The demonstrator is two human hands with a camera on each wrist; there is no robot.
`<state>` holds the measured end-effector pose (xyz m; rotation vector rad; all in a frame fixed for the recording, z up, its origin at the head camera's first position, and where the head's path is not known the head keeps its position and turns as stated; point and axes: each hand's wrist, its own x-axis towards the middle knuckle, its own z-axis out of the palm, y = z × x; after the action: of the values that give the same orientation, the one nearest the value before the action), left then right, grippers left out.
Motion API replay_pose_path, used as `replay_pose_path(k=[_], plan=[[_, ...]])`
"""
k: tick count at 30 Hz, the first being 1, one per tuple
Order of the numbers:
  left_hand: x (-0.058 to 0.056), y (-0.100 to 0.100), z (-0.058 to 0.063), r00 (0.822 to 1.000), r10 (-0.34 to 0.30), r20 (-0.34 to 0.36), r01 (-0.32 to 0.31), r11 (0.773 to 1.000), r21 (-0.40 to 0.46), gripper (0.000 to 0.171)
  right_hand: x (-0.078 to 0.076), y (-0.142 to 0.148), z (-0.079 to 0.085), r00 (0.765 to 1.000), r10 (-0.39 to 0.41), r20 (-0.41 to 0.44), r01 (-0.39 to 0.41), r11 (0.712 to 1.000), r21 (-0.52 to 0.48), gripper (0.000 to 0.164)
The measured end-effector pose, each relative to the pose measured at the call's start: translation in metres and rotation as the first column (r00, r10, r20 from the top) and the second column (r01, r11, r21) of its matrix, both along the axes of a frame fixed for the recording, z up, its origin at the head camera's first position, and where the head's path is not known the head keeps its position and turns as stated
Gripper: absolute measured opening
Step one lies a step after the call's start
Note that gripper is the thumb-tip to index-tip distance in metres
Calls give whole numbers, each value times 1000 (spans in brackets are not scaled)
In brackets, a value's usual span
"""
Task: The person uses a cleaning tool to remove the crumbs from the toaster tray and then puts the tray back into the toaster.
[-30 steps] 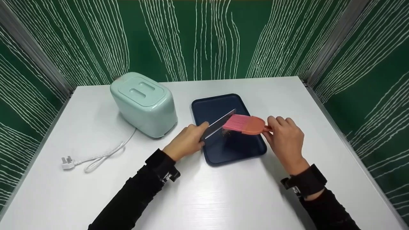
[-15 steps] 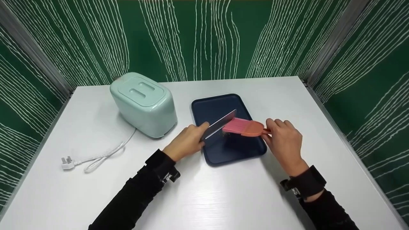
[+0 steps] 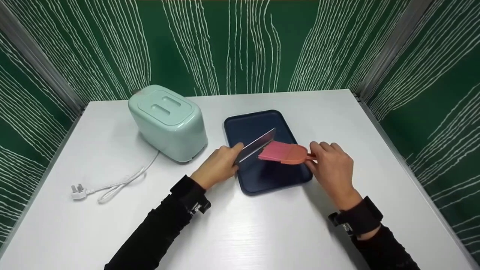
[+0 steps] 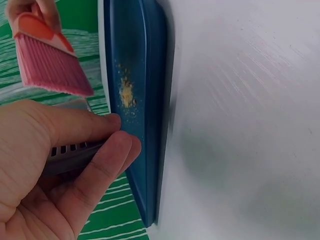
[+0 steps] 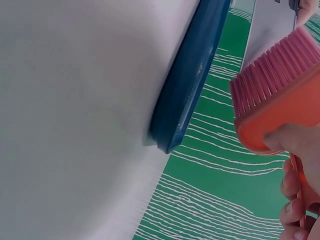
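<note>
In the head view, the left hand [image 3: 218, 167] has a grey dustpan [image 3: 257, 145] pinched between thumb and fingers, its flat blade tilted and sticking out ahead of that hand, off towards the right. The right hand [image 3: 333, 170] is curled round the handle of an orange brush [image 3: 295, 154], pink bristles pointing back at the left hand and right up by the blade; can't tell if they're actually touching it. Both tools are over the navy tray [image 3: 243, 123], which sits between the two hands and a bit beyond them on the white table [image 3: 228, 232]. Past the left hand, over to its left, there's a mint green toaster [image 3: 168, 120], with its white cord [image 3: 127, 182] and plug [image 3: 78, 191] lying further left of that same hand. Black wristbands [image 3: 189, 193] sit just behind both hands. From the left wrist, you get the thumb and fingers closed on the dark slotted end of the dustpan, little pile of tan crumbs [image 4: 127, 94] in the tray just past the fingertips, and the brush in the other hand a short way off. On the right wrist cam, the thumb lies against the orange head, fingers wrapped round the thin handle, bristles fanned out in front of the hand and overlapping the grey blade, tray off to one side of the brush.
</note>
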<state>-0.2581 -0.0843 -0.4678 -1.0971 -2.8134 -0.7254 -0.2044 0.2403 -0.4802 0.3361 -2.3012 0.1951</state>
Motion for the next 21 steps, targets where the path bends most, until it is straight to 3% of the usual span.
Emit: replay_pose_path(k=[12, 21], plan=[[2, 2, -1, 1000, 2, 3, -2, 1000, 6, 38, -3, -2, 5, 999, -38, -27, 36, 995, -93, 37], [2, 2, 0, 1000, -12, -10, 12, 1000, 16, 38, -8, 0, 0, 999, -50, -16, 48, 996, -80, 36]])
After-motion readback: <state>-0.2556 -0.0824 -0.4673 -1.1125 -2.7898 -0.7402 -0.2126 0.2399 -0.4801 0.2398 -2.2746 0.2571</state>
